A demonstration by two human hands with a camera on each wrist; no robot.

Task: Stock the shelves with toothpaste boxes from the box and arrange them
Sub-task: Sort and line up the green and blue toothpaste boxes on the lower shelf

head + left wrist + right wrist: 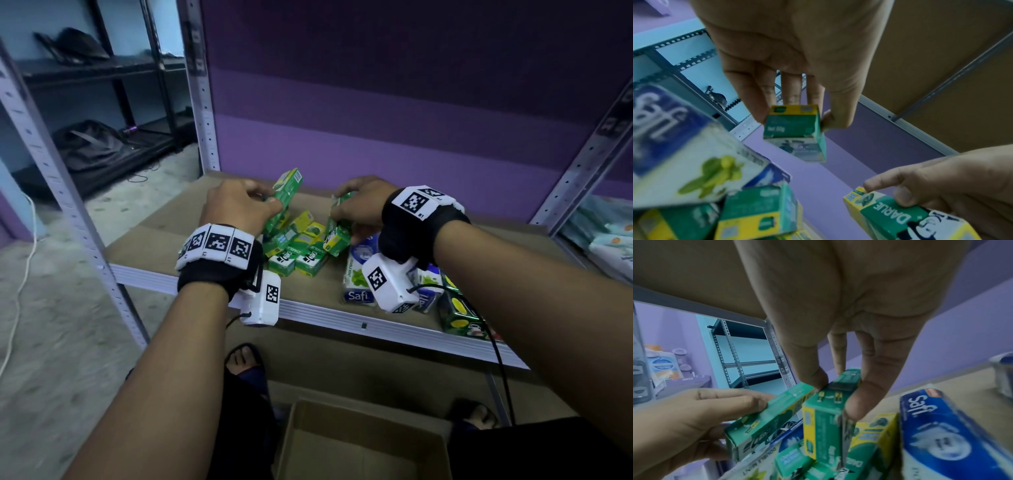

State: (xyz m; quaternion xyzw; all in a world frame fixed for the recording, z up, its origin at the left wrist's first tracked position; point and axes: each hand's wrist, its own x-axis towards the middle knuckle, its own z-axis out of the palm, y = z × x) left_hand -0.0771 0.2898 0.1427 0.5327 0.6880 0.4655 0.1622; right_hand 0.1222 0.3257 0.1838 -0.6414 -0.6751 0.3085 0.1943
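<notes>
- Left hand (239,202) pinches a green toothpaste box (287,188) between fingertips and thumb, lifted clear above the shelf (164,236), tilted.
- Right hand (359,202) pinches another green box (337,236) by its end, just over the pile.
- Pile of green-yellow toothpaste boxes (298,253) lies loose on the shelf between the hands.
- Blue-white Safi boxes (358,274) lie right of the pile, near the shelf's front edge.
- Open cardboard box (363,445) on the floor below.

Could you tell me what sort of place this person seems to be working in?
Probably a small shop's stockroom or a mock store aisle: slotted metal shelving, a pile of green toothpaste boxes on the shelf board, and an open cardboard box on the floor.
</notes>
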